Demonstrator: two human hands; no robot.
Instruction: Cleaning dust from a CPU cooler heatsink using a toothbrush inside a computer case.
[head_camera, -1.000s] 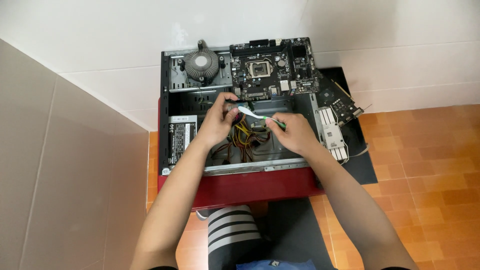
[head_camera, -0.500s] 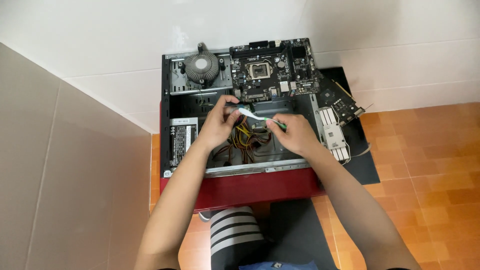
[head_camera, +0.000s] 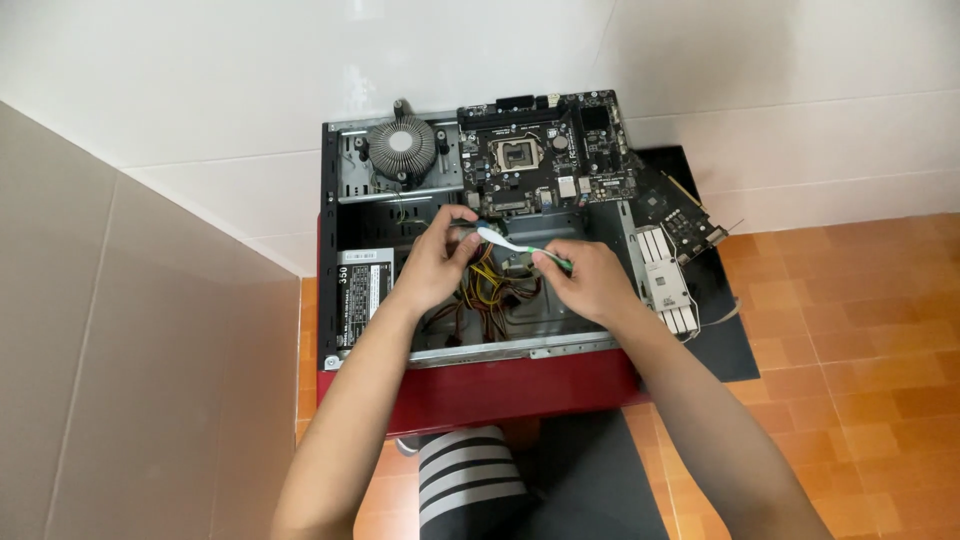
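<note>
Toothbrush, white with green handle, held over open computer case, above bundle of yellow and black cables; right hand fingers clamped on handle end, left hand fingers pinched together at bristle end; motherboard leans at case's far edge, cooler fan beside it, power supply in case's left part

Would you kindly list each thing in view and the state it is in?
Computer case: open, lying flat.
Motherboard: removed, processor socket bare.
Cooler fan: detached, lying loose.
Toothbrush: held between both hands.
Left hand: pinching the brush head.
Right hand: gripping the handle.
</note>
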